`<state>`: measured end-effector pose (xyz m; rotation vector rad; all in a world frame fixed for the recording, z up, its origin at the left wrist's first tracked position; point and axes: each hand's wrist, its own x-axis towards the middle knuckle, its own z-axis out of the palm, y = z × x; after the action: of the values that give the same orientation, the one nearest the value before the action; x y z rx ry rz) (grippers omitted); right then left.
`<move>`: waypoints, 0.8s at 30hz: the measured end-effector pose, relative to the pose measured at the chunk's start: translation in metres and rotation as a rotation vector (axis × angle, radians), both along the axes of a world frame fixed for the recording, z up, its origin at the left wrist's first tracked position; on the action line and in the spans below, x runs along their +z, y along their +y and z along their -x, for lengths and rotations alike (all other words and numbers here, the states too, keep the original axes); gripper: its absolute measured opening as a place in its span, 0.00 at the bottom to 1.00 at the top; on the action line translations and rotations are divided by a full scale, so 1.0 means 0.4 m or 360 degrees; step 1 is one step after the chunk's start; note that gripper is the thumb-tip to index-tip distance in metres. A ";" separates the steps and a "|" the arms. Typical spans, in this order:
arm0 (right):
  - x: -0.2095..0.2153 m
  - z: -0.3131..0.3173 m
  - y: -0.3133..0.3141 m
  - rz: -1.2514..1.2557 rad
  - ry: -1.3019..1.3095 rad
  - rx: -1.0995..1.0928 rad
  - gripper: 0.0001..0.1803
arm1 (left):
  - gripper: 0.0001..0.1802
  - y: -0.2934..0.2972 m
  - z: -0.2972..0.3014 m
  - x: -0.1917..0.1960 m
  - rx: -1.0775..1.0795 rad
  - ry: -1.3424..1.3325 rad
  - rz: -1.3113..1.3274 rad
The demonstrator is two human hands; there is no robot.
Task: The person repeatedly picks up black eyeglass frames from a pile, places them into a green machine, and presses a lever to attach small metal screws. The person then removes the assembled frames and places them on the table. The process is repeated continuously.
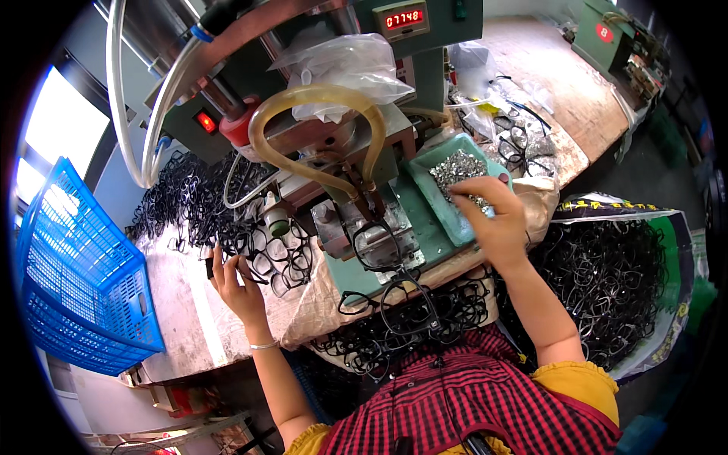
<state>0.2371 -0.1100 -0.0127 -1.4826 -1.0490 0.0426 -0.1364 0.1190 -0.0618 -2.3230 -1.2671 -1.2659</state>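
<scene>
My left hand [241, 294] is over the worktop beside a pile of black eyeglass frames [282, 258], its fingers apart. Dark slim pieces show by its fingertips; whether they are frame parts or finger covers is unclear. My right hand [497, 220] reaches over a pale green tray [457, 233] of small shiny metal parts [459, 168]. Its thumb and index finger are pinched together at the parts; what lies between them is too small to make out. One black eyeglass frame [371, 265] rests at the metal fixture [394, 236] of a green press machine, between my hands.
More frames lie in my lap [455, 307], and a large pile [189, 197] covers the worktop's back left. A blue plastic basket [91, 280] stands at the left. At right is a sack [607, 288] full of black frames. A yellowish hose [318, 95] loops over the fixture.
</scene>
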 end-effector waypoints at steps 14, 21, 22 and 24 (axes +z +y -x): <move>0.040 0.141 0.136 -0.0204 0.0837 0.0612 0.28 | 0.09 -0.235 -0.286 0.297 -0.1613 -0.1203 0.0158; 0.100 0.166 0.087 -0.0129 0.0715 0.0699 0.27 | 0.05 -0.229 -0.306 0.310 -0.1472 -0.0996 0.0177; 0.100 0.150 0.079 -0.0095 0.0608 0.0730 0.27 | 0.05 -0.256 -0.327 0.296 -0.1507 -0.1076 0.0214; 0.055 0.084 0.076 0.0147 0.0142 0.0498 0.19 | 0.04 -0.287 -0.326 0.255 -0.1430 -0.0463 0.0134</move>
<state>0.2037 -0.0795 0.0092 -1.3731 -1.2106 0.3796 -0.0061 0.0041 0.0401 -2.9714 -0.2626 -1.8587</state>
